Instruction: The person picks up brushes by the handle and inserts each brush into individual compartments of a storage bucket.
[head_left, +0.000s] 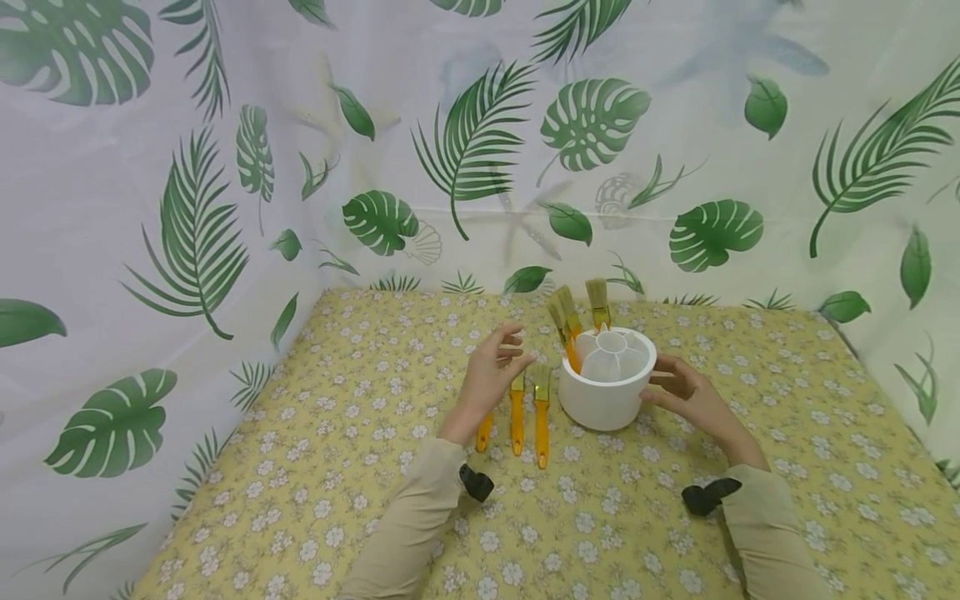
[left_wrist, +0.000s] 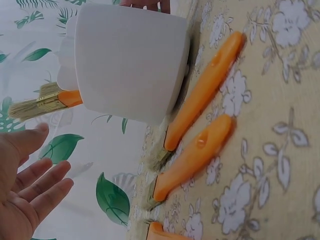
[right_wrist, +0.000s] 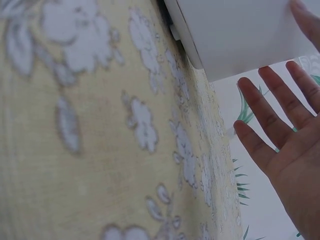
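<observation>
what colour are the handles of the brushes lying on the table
The brush handles are orange, seen best in the left wrist view.

Six paintbrushes (head_left: 542, 421), one white holder (head_left: 600, 404), two hands (head_left: 491, 375) (head_left: 692, 402)

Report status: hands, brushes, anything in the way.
Left hand empty; right hand beside white organizer. Three brushes visible inside, three brushes on table. Left hand partly hides one in head view.
</observation>
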